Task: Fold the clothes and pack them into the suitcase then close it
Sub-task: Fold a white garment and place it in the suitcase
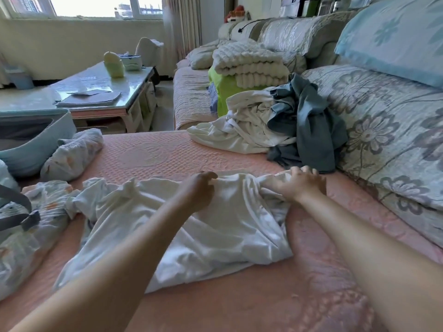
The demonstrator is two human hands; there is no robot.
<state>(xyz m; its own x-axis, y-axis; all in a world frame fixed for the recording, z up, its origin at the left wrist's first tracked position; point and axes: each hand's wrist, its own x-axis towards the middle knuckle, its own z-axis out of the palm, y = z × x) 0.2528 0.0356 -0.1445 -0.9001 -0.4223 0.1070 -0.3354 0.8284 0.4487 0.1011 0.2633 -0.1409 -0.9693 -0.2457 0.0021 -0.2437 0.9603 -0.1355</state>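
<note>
1. Centrally, a white garment (215, 224) lies crumpled on the pink quilted sofa cover (155, 152).
2. Left hand (200, 190) pinches its far edge; right hand (299, 185) grasps bunched fabric beside it.
3. Light-blue suitcase (36, 144) sits at the left edge of the frame.
4. Unfolded white and grey-blue clothes (275, 125) are heaped centre right, against floral cushions (383, 130).
5. Glass-topped coffee table (96, 89) and window (96, 6) fill the upper left.

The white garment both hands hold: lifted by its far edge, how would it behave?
Probably floppy: the white garment lies in soft wrinkles and bunches where the left hand and right hand grip it, so it should drape. Likely light; the cloth looks thin. It may drag on the textured pink cover rather than slide.
</note>
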